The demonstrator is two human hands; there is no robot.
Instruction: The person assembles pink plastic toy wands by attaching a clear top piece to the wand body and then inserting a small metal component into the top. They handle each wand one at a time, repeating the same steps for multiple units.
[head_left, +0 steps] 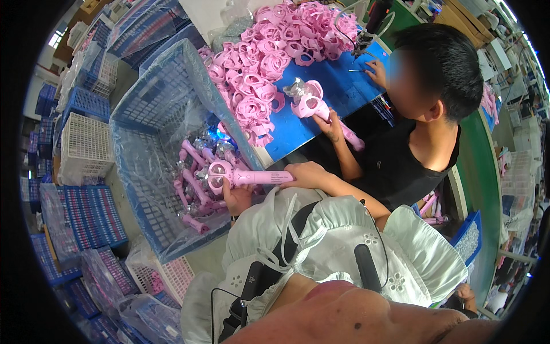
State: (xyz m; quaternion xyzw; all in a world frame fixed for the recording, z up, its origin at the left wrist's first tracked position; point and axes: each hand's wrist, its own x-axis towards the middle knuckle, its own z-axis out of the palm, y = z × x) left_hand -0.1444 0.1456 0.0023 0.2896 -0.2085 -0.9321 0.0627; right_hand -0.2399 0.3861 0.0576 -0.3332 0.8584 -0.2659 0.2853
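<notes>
A pink toy wand [260, 176] with a ring-shaped head lies level across my front, over the near right rim of a blue crate. My left hand [236, 198] holds it from below, close to the head. Around the handle's other end my right hand [305, 174] is closed. Several more pink wands [197, 186] with clear, shiny tops lie jumbled in the plastic-lined blue crate [152, 135], where a blue light glows among them. At my right, a co-worker holds another pink wand [309, 106] with a clear top in one hand.
A large heap of pink ring-shaped parts [252, 74] covers much of the blue work surface [344, 80]. The co-worker [421, 160] sits close at my right, holding a thin tool [357, 70]. White crates [86, 146] and stacked blue trays [94, 218] stand at the left.
</notes>
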